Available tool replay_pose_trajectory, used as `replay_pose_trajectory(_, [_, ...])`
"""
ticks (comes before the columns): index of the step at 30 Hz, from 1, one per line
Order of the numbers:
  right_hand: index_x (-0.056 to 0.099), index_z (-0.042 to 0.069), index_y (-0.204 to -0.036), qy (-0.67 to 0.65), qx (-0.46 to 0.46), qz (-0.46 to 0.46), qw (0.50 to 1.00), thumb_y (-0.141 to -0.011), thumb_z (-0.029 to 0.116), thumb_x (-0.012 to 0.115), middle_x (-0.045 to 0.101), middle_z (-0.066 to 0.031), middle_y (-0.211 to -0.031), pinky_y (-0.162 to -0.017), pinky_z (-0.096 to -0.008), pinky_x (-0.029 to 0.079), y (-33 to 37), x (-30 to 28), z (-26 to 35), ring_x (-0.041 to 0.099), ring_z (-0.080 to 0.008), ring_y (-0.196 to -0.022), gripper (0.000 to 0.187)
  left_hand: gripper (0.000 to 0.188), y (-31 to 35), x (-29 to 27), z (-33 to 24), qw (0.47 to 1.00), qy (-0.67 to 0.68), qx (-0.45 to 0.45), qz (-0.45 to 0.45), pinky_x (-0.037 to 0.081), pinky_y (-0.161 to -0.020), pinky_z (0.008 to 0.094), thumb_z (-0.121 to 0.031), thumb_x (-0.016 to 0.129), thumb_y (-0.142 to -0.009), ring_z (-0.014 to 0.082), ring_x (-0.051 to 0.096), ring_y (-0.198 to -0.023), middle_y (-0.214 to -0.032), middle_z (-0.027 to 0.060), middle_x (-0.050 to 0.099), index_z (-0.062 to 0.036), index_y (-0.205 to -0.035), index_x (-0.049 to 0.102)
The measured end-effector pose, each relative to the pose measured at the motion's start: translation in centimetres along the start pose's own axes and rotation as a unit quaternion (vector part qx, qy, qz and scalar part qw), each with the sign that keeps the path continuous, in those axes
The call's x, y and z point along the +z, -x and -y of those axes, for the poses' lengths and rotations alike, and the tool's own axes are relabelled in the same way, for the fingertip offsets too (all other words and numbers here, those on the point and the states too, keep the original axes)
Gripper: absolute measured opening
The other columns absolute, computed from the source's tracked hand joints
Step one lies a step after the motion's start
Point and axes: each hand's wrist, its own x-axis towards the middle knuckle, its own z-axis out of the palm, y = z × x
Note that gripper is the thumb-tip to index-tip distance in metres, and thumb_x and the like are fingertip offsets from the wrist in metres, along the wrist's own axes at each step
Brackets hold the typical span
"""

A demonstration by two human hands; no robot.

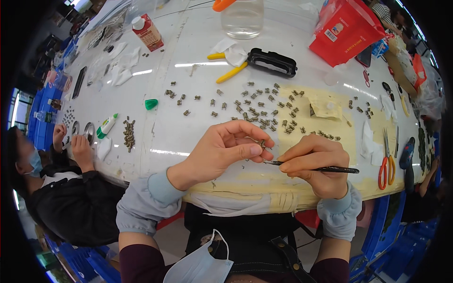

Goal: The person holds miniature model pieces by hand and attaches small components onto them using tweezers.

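Observation:
My left hand [226, 148] pinches a tiny metal part [262, 143] between thumb and fingertips, just above the white table [188, 137]. My right hand [314, 162] grips black tweezers [325, 169] whose tip points left, almost touching that part. Many more of the same small parts [257, 106] lie scattered on the table beyond both hands. Both wrists wear grey sleeve covers.
Red-handled scissors [387, 165] lie at the right. Yellow-handled pliers [231, 70], a black case [272, 62], a clear jar [243, 19], a red bag [344, 28], a carton [147, 32] and a glue bottle [107, 125] stand farther back. Another person [61, 188] works at the left.

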Motion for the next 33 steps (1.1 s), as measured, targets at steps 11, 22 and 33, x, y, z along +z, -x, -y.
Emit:
replay_pose_trajectory(11, [0.075, 0.006, -0.094, 0.029, -0.014, 0.019, 0.999, -0.074, -0.006, 0.071, 0.069, -0.0107, -0.091, -0.061, -0.0266, 0.054, -0.5, 0.5, -0.5, 0.066, -0.0181, -0.074, 0.024, 0.021, 0.2, 0.1, -0.3, 1.000, 0.009, -0.006, 0.023, 0.053, -0.077, 0.0282, -0.003, 0.063, -0.090, 0.0147, 0.064, -0.089, -0.108, 0.0133, 0.066, -0.0001, -0.110, 0.058])
replay_pose_trajectory(22, [0.074, 0.001, -0.090, 0.027, 0.001, -0.055, 0.998, -0.071, -0.006, 0.075, 0.068, -0.0109, -0.082, -0.060, -0.0269, 0.050, -0.2, 1.2, -0.4, 0.064, -0.0170, -0.070, 0.021, 0.022, 0.2, 0.2, -0.4, 1.000, -0.020, -0.007, 0.005, 0.052, -0.076, 0.0248, -0.003, 0.064, -0.090, 0.0102, 0.062, -0.088, -0.106, 0.0093, 0.066, 0.0000, -0.111, 0.060])
replay_pose_trajectory(33, [0.072, 0.002, -0.093, 0.088, -0.008, -0.086, 0.992, -0.073, -0.007, 0.072, 0.067, -0.0093, -0.080, -0.056, -0.0238, 0.047, -0.2, 2.2, -0.9, 0.062, -0.0144, -0.066, 0.022, 0.022, 0.3, 0.7, -0.2, 0.995, -0.087, -0.006, -0.053, 0.051, -0.080, 0.0246, -0.002, 0.063, -0.090, 0.0092, 0.062, -0.089, -0.105, 0.0101, 0.066, 0.0011, -0.111, 0.059])
